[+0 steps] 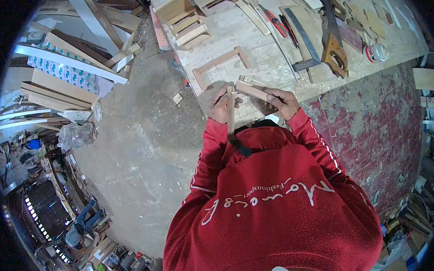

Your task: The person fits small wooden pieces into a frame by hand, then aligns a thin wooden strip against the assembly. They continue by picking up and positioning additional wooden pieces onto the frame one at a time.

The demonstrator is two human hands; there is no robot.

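Observation:
My left hand (220, 106) is closed round a narrow wooden piece (231, 109) that points down toward my chest. With my right hand (282, 102) I grip the right end of another wooden strip (252, 91), which slants up to the left. The top of the first piece and the left end of the strip are close together; whether they touch I cannot tell. Just beyond my hands, a U-shaped wooden frame (220, 61) lies on the worktable (273, 55).
On the table lie a handsaw (335, 56), a metal square (303, 40), red-handled pliers (275, 23), a white-and-red container (375, 53) and slatted wooden parts (190, 30). Boards (70, 63) are stacked at the left. Another person (79, 229) is at the lower left.

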